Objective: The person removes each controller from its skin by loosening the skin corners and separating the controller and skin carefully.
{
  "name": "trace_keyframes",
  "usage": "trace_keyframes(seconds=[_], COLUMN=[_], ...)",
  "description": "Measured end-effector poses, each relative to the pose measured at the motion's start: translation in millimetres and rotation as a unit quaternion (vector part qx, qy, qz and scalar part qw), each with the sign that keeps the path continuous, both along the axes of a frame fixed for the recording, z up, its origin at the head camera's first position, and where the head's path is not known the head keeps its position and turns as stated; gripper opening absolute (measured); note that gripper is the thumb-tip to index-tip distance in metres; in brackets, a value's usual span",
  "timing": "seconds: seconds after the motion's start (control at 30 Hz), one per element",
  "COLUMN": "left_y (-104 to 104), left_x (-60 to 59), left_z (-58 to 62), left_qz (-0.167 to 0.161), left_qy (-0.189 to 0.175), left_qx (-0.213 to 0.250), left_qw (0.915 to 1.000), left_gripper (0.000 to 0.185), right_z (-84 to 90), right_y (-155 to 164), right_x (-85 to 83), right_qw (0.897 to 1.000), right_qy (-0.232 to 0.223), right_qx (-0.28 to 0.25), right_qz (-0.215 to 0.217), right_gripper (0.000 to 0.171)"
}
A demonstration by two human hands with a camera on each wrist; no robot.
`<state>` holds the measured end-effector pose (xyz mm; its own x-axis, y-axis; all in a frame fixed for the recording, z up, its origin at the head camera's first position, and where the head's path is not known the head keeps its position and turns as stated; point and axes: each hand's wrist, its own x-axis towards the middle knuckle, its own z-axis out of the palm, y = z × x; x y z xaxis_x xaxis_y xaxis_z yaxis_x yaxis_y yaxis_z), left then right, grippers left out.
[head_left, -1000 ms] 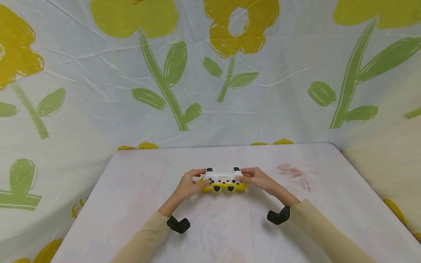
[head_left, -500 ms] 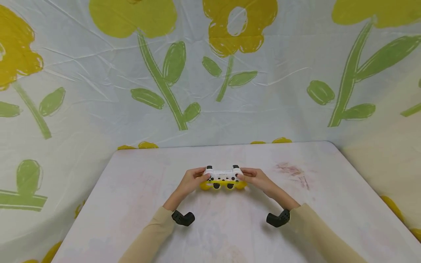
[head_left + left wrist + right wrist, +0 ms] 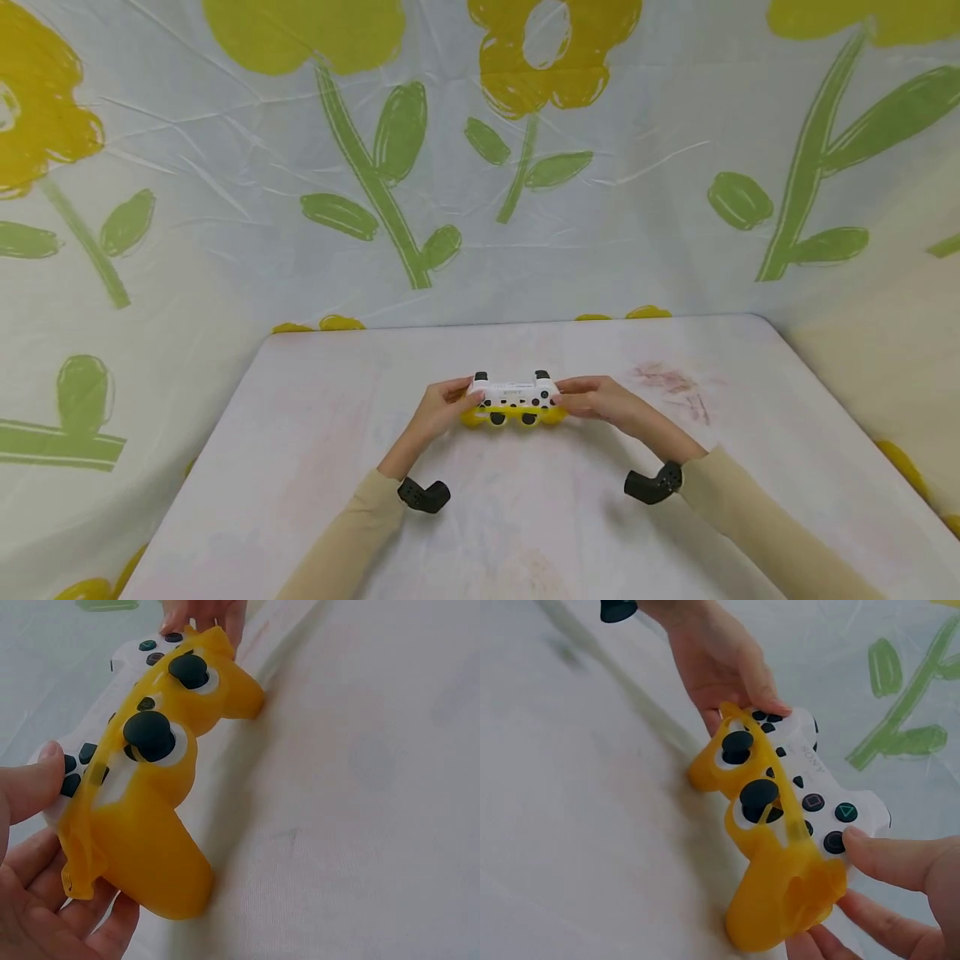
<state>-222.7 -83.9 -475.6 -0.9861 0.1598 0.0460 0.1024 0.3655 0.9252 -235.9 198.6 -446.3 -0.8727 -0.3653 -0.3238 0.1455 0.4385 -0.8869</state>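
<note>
A white game controller (image 3: 513,390) with black buttons and sticks is held up between the two hands, shoulder buttons facing away. Around its grips and sticks sits a yellow rubbery cover (image 3: 161,855); the upper face with the buttons is bare white. My left hand (image 3: 438,411) pinches the left end, thumb on the face by the direction buttons and fingers underneath. At the other end my right hand (image 3: 611,404) grips the controller, thumb beside the round buttons. In the right wrist view, the cover's edge (image 3: 814,889) is bunched in folds near the right fingers.
Below the hands lies a pale table (image 3: 517,500) with a reddish smudge (image 3: 671,383) toward the right. A white curtain (image 3: 600,267) printed with yellow flowers and green leaves hangs behind and at both sides. Black wrist cameras (image 3: 425,495) stick out from both wrists.
Both hands have lifted the controller slightly, and the right thumb has shifted toward the controller's right edge. The left forearm has swung a little inward. The head view has tilted slightly.
</note>
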Motion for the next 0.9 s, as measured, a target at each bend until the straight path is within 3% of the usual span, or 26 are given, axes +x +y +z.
trace_keyframes(seconds=[0.17, 0.33, 0.47, 0.67, 0.83, 0.9], left_y=[1.7, 2.5, 3.2, 2.7, 1.1, 1.2], left_x=[2.7, 2.6, 2.0, -2.4, -4.3, -4.5], left_z=[-2.1, -5.7, -7.5, -11.8, -17.0, -17.9], left_qz=[0.008, 0.01, 0.021, 0.026, 0.021, 0.02], left_qy=[0.001, -0.004, -0.014, -0.002, -0.004, -0.004], left_qx=[-0.013, 0.005, 0.021, 0.025, 0.031, 0.038], left_qw=[0.9999, 0.9999, 0.9994, 0.9993, 0.9993, 0.9991], left_gripper=[0.05, 0.051, 0.051, 0.051, 0.051, 0.051], right_z=[3.5, 2.5, -1.2, -6.4, -9.9, -10.6], right_y=[4.0, 10.7, 15.3, 13.2, 8.4, 5.8], right_x=[3.4, 9.3, 14.3, 23.3, 31.2, 33.3], right_qw=[0.996, 0.985, 0.963, 0.921, 0.896, 0.892], right_qy=[-0.075, -0.129, -0.183, -0.252, -0.273, -0.273], right_qx=[-0.049, -0.116, -0.195, -0.289, -0.336, -0.348], right_qz=[-0.009, -0.022, -0.044, -0.073, -0.097, -0.1], right_gripper=[0.059, 0.052, 0.04, 0.026, 0.021, 0.019])
